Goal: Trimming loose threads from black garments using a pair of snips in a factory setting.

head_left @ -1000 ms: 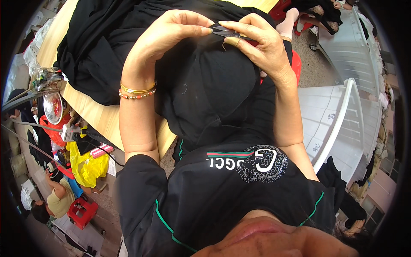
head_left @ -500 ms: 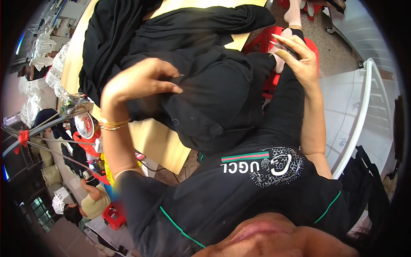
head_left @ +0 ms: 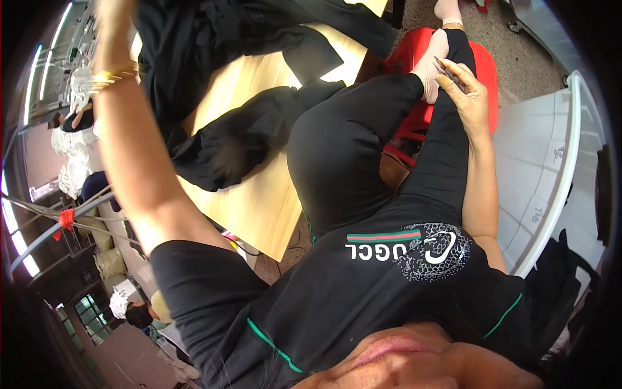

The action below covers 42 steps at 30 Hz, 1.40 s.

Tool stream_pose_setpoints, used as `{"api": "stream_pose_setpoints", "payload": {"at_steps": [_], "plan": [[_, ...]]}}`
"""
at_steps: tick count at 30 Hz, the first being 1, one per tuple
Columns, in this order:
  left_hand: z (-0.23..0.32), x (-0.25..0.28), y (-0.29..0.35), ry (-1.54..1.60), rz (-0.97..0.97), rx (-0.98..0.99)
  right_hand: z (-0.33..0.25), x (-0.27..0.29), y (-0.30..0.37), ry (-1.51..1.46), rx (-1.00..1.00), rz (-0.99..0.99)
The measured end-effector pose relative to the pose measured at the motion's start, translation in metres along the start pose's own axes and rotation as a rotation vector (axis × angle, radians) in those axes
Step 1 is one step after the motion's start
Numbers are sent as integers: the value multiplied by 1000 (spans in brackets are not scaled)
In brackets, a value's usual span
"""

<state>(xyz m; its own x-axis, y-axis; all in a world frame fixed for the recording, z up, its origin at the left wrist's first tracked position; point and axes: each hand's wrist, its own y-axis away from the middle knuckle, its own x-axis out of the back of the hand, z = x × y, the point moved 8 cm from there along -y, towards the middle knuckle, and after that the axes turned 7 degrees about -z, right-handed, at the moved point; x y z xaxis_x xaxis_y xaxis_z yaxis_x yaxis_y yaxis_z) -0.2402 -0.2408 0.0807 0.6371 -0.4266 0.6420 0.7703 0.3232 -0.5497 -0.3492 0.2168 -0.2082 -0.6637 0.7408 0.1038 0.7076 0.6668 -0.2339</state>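
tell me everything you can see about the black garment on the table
The black garment is soft, matte, dark cloth lying crumpled over the pale wooden table. One bunched part hangs near the table's near edge, and more folds spread toward the far side. The left hand is raised at the top of the picture beside its upper part; its grip on the cloth is cut off by the rim. The right hand is apart from it, holding a small dark tool by the knee.

We see a light wooden table (head_left: 259, 194) under the dark cloth, a red plastic stool (head_left: 483, 78) on the speckled floor (head_left: 518, 52) beyond the knee, a white bin (head_left: 551, 162) at the right, and a red-tagged metal rail (head_left: 58, 223) at far left.
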Motion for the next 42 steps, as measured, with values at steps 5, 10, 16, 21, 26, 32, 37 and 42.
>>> {"api": "stream_pose_setpoints", "payload": {"at_steps": [5,10,16,21,26,32,37,42], "plan": [[37,-206,134,-232,-602,-289,10,1,3,37,-61,-17],[-12,-210,152,-466,-361,-115,11,-19,5,-106,-172,-55],[-37,-204,149,-511,-441,-48,18,-36,7,-24,-165,-98],[-10,-197,136,-511,-391,-155,14,-45,1,-82,-156,-66],[41,-174,145,247,-593,243,-15,-58,-11,58,-79,-130],[61,-156,174,1009,-541,466,-77,-87,-29,217,184,-60],[29,-164,201,1137,-397,627,-93,-99,-51,396,277,19],[32,-175,215,1250,-418,601,-102,-120,-46,334,427,-134]]}}
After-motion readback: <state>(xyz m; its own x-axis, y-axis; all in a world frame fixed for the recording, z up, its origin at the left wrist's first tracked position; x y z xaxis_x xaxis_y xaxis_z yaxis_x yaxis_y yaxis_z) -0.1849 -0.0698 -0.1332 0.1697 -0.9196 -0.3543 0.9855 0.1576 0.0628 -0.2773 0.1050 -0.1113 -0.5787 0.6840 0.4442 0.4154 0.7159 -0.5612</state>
